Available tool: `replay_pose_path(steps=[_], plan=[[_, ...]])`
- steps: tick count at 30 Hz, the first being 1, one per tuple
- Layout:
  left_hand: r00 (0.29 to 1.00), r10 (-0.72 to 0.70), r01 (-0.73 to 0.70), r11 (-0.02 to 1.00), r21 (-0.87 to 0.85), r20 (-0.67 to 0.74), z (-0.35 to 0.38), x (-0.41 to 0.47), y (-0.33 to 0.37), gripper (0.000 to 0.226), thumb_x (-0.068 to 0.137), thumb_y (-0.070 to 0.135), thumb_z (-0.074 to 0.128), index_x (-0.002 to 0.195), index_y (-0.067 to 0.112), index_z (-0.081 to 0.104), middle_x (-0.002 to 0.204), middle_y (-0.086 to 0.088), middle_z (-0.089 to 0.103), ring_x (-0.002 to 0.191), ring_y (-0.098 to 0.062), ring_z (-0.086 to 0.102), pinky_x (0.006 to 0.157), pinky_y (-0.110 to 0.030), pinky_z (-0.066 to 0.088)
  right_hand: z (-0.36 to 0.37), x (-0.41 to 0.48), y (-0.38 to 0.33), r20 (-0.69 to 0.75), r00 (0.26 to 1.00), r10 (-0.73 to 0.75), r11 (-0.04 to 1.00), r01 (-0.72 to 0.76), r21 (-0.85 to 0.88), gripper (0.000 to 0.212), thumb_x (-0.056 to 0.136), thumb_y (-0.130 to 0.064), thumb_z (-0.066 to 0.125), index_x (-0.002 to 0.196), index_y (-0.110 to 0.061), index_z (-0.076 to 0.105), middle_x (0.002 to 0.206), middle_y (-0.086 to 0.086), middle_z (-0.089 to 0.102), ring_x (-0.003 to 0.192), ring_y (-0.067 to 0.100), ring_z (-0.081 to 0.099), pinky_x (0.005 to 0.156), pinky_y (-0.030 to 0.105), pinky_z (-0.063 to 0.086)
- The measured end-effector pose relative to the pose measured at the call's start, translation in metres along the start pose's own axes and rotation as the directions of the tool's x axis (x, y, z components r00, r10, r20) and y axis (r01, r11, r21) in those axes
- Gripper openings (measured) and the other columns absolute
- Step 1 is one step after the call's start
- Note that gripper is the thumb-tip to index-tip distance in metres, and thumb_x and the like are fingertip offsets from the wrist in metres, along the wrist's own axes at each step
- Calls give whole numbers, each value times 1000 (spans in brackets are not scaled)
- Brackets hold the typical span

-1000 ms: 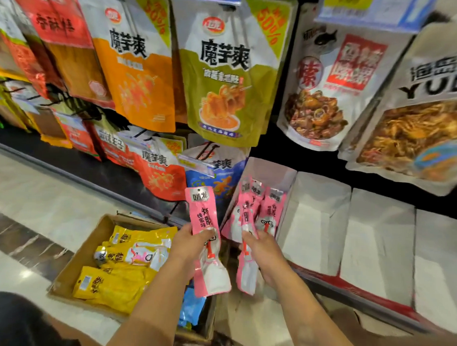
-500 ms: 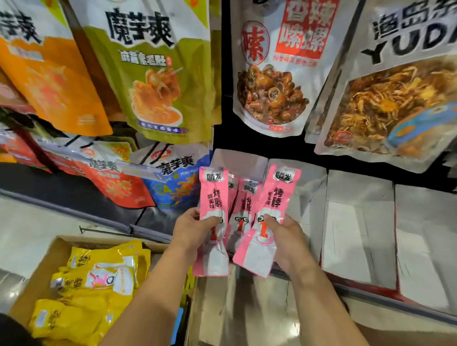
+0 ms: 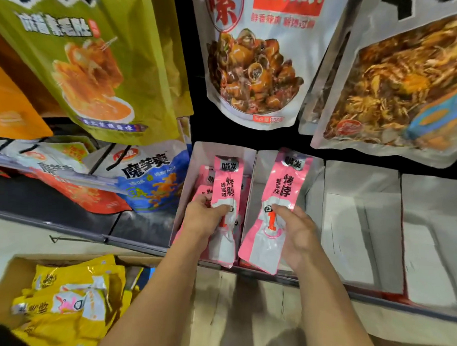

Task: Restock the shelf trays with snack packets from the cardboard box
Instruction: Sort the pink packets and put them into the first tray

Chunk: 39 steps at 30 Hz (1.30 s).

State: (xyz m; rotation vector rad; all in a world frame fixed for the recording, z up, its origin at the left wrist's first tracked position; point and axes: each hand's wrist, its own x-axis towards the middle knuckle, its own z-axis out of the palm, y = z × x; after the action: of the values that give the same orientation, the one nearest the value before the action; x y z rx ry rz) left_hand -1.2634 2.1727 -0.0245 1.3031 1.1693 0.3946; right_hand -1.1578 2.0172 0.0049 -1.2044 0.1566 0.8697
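Over the shelf trays (image 3: 359, 182), my left hand (image 3: 205, 218) grips one pink packet (image 3: 225, 188) at the first tray (image 3: 196, 158) and my right hand (image 3: 295, 234) grips a second packet (image 3: 286, 190) at the next tray (image 3: 266, 163); both look light, floppy and slippery, so I hold their middles.

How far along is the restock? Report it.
Done: a few pink packets stand in the leftmost tray. In hand: left hand grips one pink packet, right hand another. Left: right-side trays show no packets; yellow packets lie in the cardboard box.

Left hand (image 3: 203, 220) lowered pink packet (image 3: 225, 193) into leftmost tray (image 3: 200, 159); right hand (image 3: 299, 233) shifted other packet (image 3: 281, 198) over second tray (image 3: 315, 186) (view closer).
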Motion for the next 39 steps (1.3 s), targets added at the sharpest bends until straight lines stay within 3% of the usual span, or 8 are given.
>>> replay_pose_path(steps=[3,8,14,16,21,25,30,39], plan=[[1000,-6,6,999,35,7,9,7,-8,29,74,0,82,101,3,71,88,-15,76,67,-24,69,64,-34,59,-3,6,0,-12,1000,3,1000,-3,17,19,91,1,64,95,-14,75,79,8,76,65,24,68,77,43,55],[999,32,-28,982,187,-16,21,17,-20,27,79,4,80,83,18,58,64,3,57,54,-11,52,50,-20,44,-7,10,3,-8,1000,11,999,-11,33,19,91,1,65,102,-11,75,85,10,75,72,28,68,79,44,55],[994,84,-106,905,412,69,25,20,-34,17,86,12,74,99,13,63,88,1,67,76,-15,64,71,-19,52,-6,12,4,17,1000,11,999,-12,52,25,92,1,63,113,-8,71,89,10,74,71,25,68,72,38,57],[993,98,-115,851,512,60,27,24,-39,39,87,24,74,124,15,63,110,-8,64,94,-25,67,84,-27,54,-5,12,4,25,1000,10,999,-11,52,25,91,2,63,113,-7,71,87,10,74,68,24,68,66,35,58],[990,137,-107,594,797,30,27,16,-34,56,92,49,62,142,29,48,126,-10,43,117,-33,43,99,-40,41,-2,9,7,30,999,32,999,-33,41,25,91,0,64,115,-6,71,92,12,75,71,25,69,69,36,58],[983,185,-136,700,701,6,15,6,-23,58,94,44,62,145,22,47,129,-10,43,124,-32,41,102,-40,40,3,6,7,46,999,28,998,-30,47,27,91,2,63,115,-7,71,88,10,76,71,25,69,67,35,57],[902,352,-104,737,668,-248,-16,5,-8,37,95,41,57,124,19,65,122,-16,53,110,-37,48,92,-46,42,15,-1,5,117,993,22,998,-28,54,26,93,2,62,116,-7,70,93,11,77,73,23,73,61,33,58],[937,167,-69,949,307,-308,-64,29,-26,4,96,23,55,94,25,58,85,-2,67,88,-34,65,81,-43,54,51,-3,24,182,983,21,998,-10,-61,23,95,-5,63,116,-10,70,92,8,78,77,23,73,71,34,57]])
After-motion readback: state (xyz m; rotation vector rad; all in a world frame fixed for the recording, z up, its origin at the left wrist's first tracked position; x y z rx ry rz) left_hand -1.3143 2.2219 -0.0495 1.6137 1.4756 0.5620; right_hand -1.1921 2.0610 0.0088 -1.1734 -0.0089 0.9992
